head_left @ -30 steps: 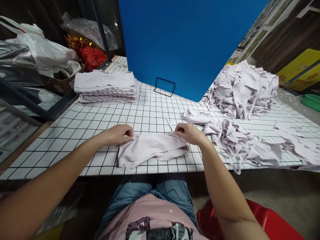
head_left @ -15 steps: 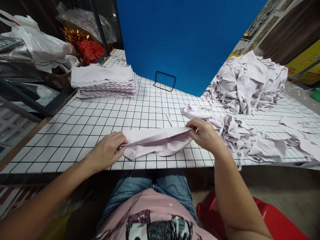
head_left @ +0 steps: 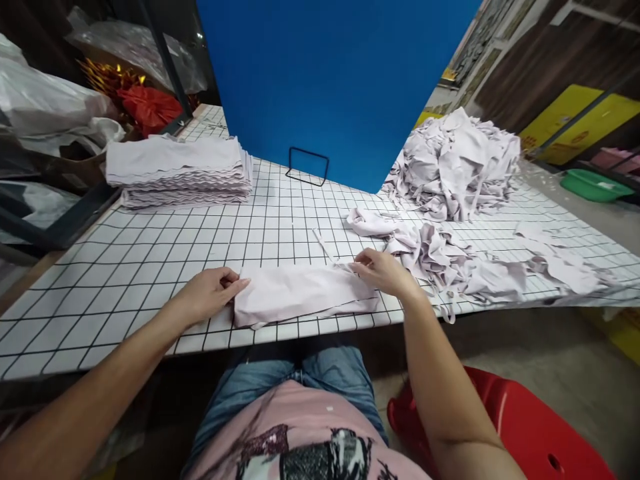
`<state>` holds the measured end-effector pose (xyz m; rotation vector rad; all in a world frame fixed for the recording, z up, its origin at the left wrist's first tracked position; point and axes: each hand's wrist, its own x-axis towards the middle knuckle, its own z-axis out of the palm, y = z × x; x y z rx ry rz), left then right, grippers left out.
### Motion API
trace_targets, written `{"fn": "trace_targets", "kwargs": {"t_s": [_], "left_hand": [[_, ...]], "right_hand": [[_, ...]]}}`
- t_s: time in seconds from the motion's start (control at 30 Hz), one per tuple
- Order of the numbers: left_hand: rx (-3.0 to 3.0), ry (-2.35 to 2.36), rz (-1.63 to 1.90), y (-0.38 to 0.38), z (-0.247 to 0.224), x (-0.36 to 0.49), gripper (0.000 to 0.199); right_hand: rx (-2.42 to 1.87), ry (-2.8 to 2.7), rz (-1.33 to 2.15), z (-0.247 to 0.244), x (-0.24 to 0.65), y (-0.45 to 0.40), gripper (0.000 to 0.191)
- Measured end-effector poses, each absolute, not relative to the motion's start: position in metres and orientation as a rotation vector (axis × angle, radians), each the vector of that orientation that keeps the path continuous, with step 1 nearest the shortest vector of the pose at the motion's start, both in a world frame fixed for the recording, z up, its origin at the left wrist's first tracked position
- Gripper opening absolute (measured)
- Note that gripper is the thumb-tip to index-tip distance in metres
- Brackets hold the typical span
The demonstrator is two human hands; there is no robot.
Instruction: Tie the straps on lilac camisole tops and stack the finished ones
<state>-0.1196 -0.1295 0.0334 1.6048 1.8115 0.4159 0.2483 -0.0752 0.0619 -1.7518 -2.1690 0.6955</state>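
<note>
A pale lilac-white strip of fabric (head_left: 300,293) lies folded lengthwise near the front edge of the table, its lower layer showing along the bottom. My left hand (head_left: 213,293) is at its left end, fingers curled and thumb over the edge, seemingly pinching it. At the upper right corner my right hand (head_left: 381,272) pinches the fabric between thumb and fingers. Just above that corner lies a narrow, thin strip (head_left: 323,243). Crumpled fabric pieces (head_left: 435,257) of the same colour lie right beside my right hand.
A neat fabric stack (head_left: 180,170) sits at the back left of the checked table (head_left: 195,233). Behind stands a blue board (head_left: 320,80) with a black wire frame (head_left: 309,167). A large fabric heap (head_left: 460,163) is back right. A red stool (head_left: 530,420) stands below, right.
The fabric was held partly open with a gap between its layers; now its upper layer lies flatter over the lower one. My left thumb has stretched out. The view has swung right.
</note>
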Motion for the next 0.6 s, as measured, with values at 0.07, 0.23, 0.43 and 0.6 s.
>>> {"fn": "trace_targets", "kwargs": {"t_s": [0.07,0.23,0.43,0.6], "left_hand": [[1.529,1.744,0.494,-0.127,0.035,-0.113,0.042],[1.146,1.455,0.708,-0.133,0.05,-0.101,0.043],[0.964,1.405,0.727,-0.125,0.052,-0.099,0.045],[0.952,1.391,0.692,-0.12,0.051,-0.097,0.046]], "right_hand": [[-1.712,-2.206,0.628,0.05,0.234,-0.065,0.023],[-1.615,-2.078,0.562,0.04,0.24,-0.054,0.013],[-1.417,-2.241,0.466,0.04,0.245,-0.054,0.033],[-1.617,-2.285,0.369,0.032,0.237,-0.045,0.016]]}}
